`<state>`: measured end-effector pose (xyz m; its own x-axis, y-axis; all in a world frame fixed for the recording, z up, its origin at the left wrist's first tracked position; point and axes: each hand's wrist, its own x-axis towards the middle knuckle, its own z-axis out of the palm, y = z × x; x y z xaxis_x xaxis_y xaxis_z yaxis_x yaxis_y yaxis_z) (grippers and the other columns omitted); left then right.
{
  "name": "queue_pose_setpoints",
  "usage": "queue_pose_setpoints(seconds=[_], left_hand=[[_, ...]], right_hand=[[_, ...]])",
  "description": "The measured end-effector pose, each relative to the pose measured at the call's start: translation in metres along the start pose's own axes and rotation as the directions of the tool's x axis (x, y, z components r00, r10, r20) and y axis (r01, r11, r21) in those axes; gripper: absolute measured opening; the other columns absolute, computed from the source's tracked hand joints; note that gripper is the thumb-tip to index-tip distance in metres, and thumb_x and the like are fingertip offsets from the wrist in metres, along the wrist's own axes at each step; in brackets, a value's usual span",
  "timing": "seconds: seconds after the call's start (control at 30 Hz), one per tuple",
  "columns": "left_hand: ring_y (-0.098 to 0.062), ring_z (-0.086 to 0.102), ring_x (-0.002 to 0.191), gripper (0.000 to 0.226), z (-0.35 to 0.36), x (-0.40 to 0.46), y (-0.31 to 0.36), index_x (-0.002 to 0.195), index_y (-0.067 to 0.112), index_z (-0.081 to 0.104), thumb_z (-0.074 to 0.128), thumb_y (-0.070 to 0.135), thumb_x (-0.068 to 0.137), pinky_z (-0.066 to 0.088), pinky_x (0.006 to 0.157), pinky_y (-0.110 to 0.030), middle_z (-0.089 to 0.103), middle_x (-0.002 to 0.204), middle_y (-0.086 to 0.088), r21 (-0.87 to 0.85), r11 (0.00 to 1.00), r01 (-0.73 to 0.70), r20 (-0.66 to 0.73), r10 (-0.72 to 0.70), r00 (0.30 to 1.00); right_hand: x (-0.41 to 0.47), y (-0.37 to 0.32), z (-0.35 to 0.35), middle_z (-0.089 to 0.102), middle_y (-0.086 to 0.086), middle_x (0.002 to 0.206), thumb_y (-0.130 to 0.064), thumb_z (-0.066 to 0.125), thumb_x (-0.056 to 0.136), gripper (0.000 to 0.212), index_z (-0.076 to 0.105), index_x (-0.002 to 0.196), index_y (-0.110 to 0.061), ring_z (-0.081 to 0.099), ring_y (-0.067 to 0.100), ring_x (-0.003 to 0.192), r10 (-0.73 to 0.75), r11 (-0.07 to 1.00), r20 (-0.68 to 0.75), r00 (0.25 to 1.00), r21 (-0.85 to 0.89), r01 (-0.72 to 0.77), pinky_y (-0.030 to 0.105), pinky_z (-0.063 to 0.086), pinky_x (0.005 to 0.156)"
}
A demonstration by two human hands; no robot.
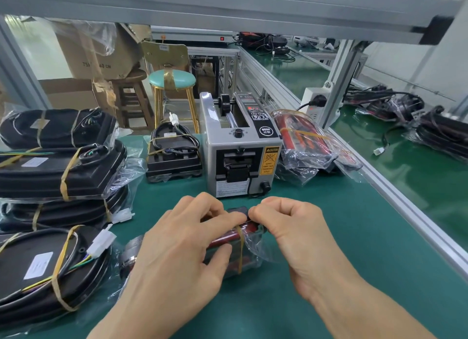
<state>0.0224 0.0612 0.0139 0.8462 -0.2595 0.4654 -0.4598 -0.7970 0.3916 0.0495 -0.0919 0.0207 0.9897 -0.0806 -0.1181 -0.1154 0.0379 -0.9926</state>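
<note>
- Bagged red part (225, 238): lying on the green mat (379, 237) just in front of the tape dispenser (240, 146), lengthways across the view, wrapped in clear plastic.
- Yellowish band (240, 250): looped round the part, toward the end that lies right of the dispenser's front.
- Left hand (182, 240): curled over the part from the near side, fingers on top, thumb against the lower flank, gripping it.
- Right hand (286, 227): fingers folded in, thumb and forefinger pinching the bagged part's upper edge beside the left fingertips, just in front of the dispenser's base.
- Left of the dispenser, touching its side: a black unit (173, 159) with coiled cable on top, in a bag.
- Further left of the dispenser: a stack of black bagged covers (58, 171), each banded, white connectors sticking out.
- Right of the dispenser, leaning against it: bagged red parts (304, 138), banded alike.
- Behind the dispenser, beyond the mat's edge: a stool (172, 80) with a mint seat and gold legs, cardboard boxes (101, 57) further left.
</note>
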Motion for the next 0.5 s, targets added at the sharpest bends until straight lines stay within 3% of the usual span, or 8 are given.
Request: queue_pose_setpoints(seconds=[0.17,0.23,0.3,0.37,0.4,0.5], left_hand=[[-0.009,0.051,0.077,0.045,0.001,0.002,0.001,0.104,0.039,0.068,0.063,0.023,0.063,0.041,0.055,-0.02,0.052,0.086,0.015,0.028,1.0,0.001,0.03,-0.002,1.0],[-0.011,0.052,0.077,0.045,0.001,0.003,0.0,0.104,0.04,0.068,0.064,0.022,0.063,0.044,0.054,-0.022,0.052,0.086,0.016,0.02,1.0,-0.004,0.027,0.003,1.0],[-0.008,0.049,0.076,0.044,0.001,0.002,-0.001,0.103,0.039,0.068,0.065,0.022,0.062,0.04,0.056,-0.017,0.052,0.087,0.016,0.018,1.0,-0.023,0.021,0.023,1.0],[-0.007,0.048,0.078,0.043,0.002,0.001,-0.002,0.102,0.038,0.069,0.066,0.022,0.063,0.041,0.058,-0.017,0.052,0.087,0.017,0.006,1.0,-0.025,0.007,0.025,1.0],[-0.007,0.049,0.079,0.041,0.003,0.001,-0.003,0.101,0.038,0.069,0.067,0.022,0.063,0.045,0.058,-0.021,0.053,0.088,0.018,-0.009,1.0,-0.019,0.0,0.019,1.0],[-0.006,0.051,0.081,0.039,0.003,0.0,-0.005,0.099,0.041,0.066,0.067,0.023,0.064,0.048,0.062,-0.023,0.053,0.089,0.021,-0.053,0.999,-0.006,-0.017,0.006,1.0]], right_hand=[[-0.001,0.003,0.001,0.054,-0.003,0.052,-0.001,0.067,0.068,0.027,0.06,0.047,-0.016,0.048,0.007,0.047,-0.001,0.999,-0.017,1.0,-0.047,0.0,0.013,0.04,0.041],[0.002,0.004,-0.003,0.06,-0.003,0.065,-0.002,0.069,0.069,0.017,0.065,0.063,-0.017,0.054,0.007,0.055,0.027,0.999,-0.049,0.998,-0.031,-0.028,0.017,0.045,0.049],[0.006,0.003,-0.01,0.059,-0.003,0.083,0.001,0.067,0.074,0.025,0.063,0.087,-0.02,0.06,0.008,0.068,0.068,0.997,-0.083,0.994,0.053,-0.064,0.024,0.051,0.063],[0.009,0.0,-0.011,0.06,-0.007,0.085,-0.003,0.065,0.078,0.026,0.062,0.095,-0.022,0.062,0.005,0.077,0.062,0.994,-0.025,0.998,0.097,-0.059,0.028,0.053,0.072],[0.008,0.0,-0.009,0.061,-0.009,0.084,-0.008,0.066,0.078,0.024,0.063,0.095,-0.023,0.062,0.004,0.078,0.043,0.998,0.02,0.999,0.036,-0.044,0.026,0.052,0.073],[0.005,0.006,-0.004,0.063,-0.005,0.085,-0.008,0.069,0.079,0.019,0.064,0.091,-0.022,0.062,0.005,0.073,-0.001,0.997,0.116,0.993,-0.08,0.01,0.017,0.047,0.064]])
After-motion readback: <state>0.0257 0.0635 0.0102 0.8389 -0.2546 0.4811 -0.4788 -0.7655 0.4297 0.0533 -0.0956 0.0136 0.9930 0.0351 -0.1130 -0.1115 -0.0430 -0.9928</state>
